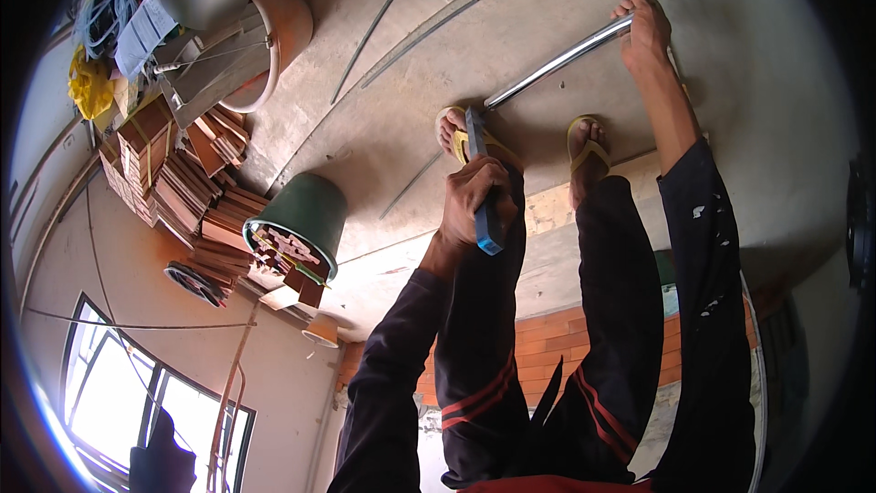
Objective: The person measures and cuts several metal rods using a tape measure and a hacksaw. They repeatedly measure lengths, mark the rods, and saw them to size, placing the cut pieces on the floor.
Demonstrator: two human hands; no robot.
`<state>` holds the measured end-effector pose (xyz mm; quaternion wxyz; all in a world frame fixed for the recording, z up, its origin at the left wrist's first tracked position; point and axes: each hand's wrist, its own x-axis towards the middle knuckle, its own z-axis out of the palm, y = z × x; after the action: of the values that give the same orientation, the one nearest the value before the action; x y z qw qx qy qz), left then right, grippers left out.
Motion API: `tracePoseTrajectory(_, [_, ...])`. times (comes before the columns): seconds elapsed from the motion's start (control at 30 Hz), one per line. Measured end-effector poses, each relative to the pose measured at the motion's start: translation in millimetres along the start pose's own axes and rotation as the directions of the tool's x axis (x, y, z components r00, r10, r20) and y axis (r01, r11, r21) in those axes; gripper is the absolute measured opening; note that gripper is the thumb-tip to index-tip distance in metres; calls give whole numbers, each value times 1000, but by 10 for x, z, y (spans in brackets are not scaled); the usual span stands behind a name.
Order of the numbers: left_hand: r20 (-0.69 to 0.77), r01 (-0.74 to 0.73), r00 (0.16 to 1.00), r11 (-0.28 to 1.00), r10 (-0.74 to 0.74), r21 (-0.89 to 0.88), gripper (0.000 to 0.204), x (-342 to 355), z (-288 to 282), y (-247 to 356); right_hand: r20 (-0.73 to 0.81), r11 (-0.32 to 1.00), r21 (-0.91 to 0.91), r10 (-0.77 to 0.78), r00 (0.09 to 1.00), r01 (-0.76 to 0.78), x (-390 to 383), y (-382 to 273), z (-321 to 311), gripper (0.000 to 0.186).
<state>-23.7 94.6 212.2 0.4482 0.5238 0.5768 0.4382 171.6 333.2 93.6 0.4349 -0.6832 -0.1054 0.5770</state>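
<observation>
Colour and Pattern Designations

Metal bar point(547, 68): bright silver. Hand-held tool point(475, 132): grey shaft, blue end. Bucket point(315, 210): dark green. Sandals point(462, 148): yellow. Trousers point(620, 251): black, paired red stripes. Right sleeve point(698, 256): dark, white-spotted. Plastic bag point(89, 87): yellow. Stacked slabs point(178, 196): reddish brown. Floor point(392, 137): greyish beige.

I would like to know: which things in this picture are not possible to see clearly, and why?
All in the head view:
Middle of the blue bar: hidden by the fingers of the left hand.
Upper end of the shiny metal strip: hidden by the right hand.
Bottom of the inside of the green bucket: hidden by its wall and contents.
Outdoors beyond the window: washed out by glare.
</observation>
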Motion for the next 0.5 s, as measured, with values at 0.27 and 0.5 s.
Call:
tracePoseTrajectory(0.27, [-11, 25, 1000, 1000, -25, -19, 21, 55, -68, -24, -36, 998, -56, -29, 999, 27, -164, -40, 33, 12])
tracePoseTrajectory(0.5, [-8, 2, 1000, 1000, -2, -8, 19, 69, -29, 25, -47, 996, -32, -83, 995, 81, -223, -20, 52, 13])
